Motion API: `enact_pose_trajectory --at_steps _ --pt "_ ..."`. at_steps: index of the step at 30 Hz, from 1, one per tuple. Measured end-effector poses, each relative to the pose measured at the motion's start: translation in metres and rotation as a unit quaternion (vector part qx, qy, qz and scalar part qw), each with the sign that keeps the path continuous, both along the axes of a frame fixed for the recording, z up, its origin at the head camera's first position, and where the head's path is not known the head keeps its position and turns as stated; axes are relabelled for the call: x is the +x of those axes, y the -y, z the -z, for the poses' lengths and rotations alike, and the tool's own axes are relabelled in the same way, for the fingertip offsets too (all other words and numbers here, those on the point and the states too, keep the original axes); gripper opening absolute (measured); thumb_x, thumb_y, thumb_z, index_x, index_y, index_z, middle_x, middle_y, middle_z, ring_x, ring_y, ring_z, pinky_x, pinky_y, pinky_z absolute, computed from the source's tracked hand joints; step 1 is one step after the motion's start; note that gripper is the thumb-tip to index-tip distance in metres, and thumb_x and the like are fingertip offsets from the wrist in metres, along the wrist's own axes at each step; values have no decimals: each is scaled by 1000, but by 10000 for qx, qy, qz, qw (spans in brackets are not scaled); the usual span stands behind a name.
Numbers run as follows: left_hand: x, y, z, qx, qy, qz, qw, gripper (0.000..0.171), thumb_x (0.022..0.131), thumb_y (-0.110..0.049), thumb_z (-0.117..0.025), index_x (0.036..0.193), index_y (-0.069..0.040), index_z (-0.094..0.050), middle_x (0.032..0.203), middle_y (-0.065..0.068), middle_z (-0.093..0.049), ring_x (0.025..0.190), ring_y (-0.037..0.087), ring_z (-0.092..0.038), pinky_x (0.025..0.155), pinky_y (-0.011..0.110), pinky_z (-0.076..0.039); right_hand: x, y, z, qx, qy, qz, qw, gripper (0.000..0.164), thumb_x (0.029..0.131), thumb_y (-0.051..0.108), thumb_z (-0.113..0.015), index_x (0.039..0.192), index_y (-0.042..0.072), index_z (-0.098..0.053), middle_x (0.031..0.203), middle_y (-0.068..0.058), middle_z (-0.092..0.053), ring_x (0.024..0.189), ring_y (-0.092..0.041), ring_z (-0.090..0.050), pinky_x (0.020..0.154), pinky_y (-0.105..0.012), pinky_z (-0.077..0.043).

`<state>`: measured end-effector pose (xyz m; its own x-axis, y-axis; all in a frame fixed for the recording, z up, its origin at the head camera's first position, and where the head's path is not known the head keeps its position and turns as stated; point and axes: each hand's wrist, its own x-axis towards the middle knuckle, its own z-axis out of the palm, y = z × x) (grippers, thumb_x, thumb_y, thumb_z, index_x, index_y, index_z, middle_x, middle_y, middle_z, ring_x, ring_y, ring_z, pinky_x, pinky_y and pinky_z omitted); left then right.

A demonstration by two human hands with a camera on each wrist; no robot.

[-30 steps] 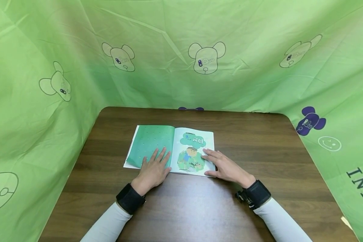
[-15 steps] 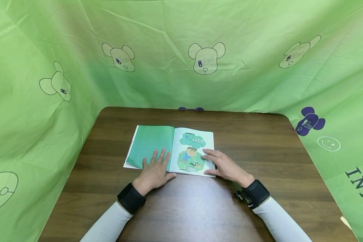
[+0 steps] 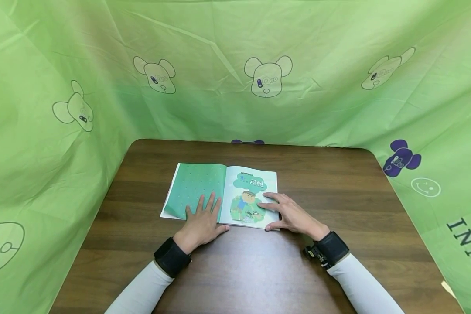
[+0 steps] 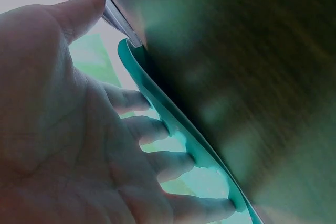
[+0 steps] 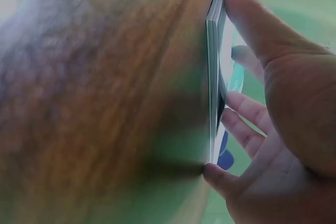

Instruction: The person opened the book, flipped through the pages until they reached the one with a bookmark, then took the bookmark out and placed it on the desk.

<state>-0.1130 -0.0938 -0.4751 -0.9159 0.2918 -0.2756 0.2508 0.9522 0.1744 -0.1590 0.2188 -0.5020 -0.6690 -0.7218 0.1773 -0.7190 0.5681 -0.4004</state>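
Picture book [image 3: 223, 187] is held open nearer the table's [image 3: 322, 174] far edge; left hand [image 3: 201, 226] splayed, right hand [image 3: 294, 216] relaxed, nothing visibly pinched; right page [image 3: 251, 196] probably to be lifted.

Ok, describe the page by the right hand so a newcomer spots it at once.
On the brown table lies an open book. Find the white page at the right hand: it bears a cartoon figure, unlike the green page under the left hand.

The head camera looks forward and down over the surface [image 3: 243, 270]. Wrist cameras, close against left hand [image 4: 79, 124] and right hand [image 5: 289, 119], face the book [image 3: 219, 185] nearly edge-on; all share it, the right's blurred brown probably surface.
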Motion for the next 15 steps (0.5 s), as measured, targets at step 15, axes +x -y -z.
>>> enact_pose_trajectory --at_steps 15 --pt "1 -1 2 15 -69 -12 10000 93 89 -67 -48 159 -11 -22 165 14 -10 148 43 -8 99 79 -20 -5 4 1 -303 -35 37 9995 49 86 43 -69 126 14 -70 139 -16 -55 126 -30 -48 100 -54 -40"
